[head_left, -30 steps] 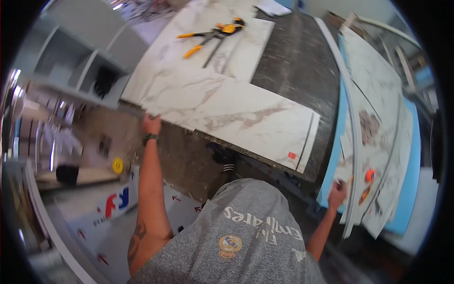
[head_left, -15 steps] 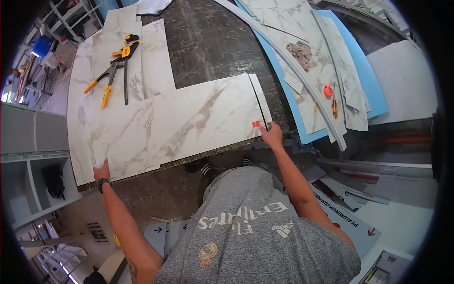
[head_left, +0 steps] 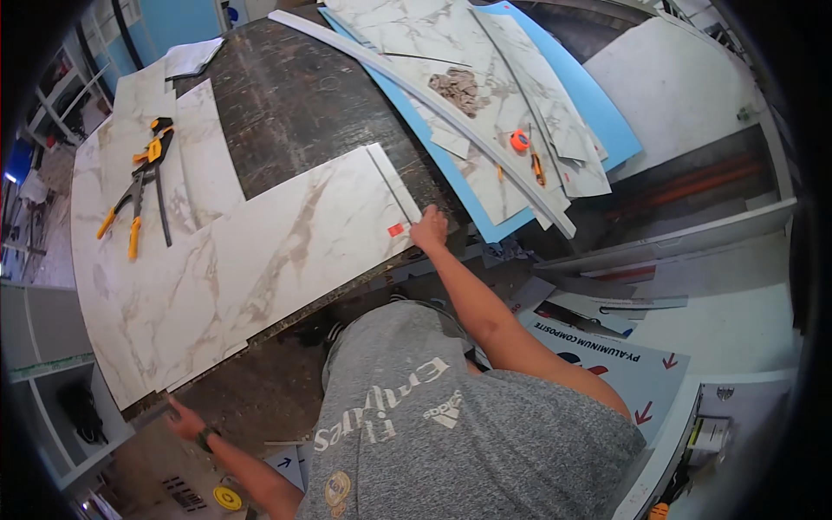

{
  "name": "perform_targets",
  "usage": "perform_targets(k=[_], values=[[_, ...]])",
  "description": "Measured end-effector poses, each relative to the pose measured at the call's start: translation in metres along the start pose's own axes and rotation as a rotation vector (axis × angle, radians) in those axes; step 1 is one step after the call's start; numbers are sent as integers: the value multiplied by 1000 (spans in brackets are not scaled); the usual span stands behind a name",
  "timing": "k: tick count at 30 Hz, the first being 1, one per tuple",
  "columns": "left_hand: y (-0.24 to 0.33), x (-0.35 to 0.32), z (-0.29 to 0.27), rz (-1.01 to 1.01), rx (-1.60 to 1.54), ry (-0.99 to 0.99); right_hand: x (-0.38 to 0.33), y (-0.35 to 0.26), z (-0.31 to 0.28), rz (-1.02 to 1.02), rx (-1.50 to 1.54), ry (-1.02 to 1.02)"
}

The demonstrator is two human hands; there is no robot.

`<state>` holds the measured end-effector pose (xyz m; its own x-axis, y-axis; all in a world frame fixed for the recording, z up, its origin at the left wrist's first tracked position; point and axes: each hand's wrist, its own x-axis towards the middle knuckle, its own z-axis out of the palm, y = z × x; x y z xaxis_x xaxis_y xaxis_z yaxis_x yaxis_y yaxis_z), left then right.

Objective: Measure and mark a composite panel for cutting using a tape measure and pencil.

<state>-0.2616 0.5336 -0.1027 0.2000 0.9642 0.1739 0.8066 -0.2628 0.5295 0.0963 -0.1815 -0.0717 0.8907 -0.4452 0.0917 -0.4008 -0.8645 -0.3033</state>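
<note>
I have the big marble-patterned sheet (head_left: 251, 251) by its two near corners: my right hand (head_left: 428, 230) is clamped on the corner with the red sticker, my left hand (head_left: 185, 422) is spread on the far-left corner, fingers apart. The sheet lies flat on the dark bench (head_left: 295, 95), its near edge hanging over toward me, so I judge the shifting half done (squaring it up is left). Beyond my left hand lie yellow-handled clamps (head_left: 139, 186); beyond my right, a blue board (head_left: 598, 113) under offcuts. Printed panels lean below my right arm.
</note>
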Motion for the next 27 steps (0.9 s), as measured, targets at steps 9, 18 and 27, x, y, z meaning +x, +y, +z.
perform_targets(k=[9, 18, 27], values=[[-117, -206, -12, -858, -22, -151, 32, -12, -40, 6, 208, -233], [-68, -319, 33, -557, -3, -462, 170, 78, -194, 132, 669, -40], [30, -420, 90, -151, 55, -818, 279, 308, -179, 257, 622, 170]])
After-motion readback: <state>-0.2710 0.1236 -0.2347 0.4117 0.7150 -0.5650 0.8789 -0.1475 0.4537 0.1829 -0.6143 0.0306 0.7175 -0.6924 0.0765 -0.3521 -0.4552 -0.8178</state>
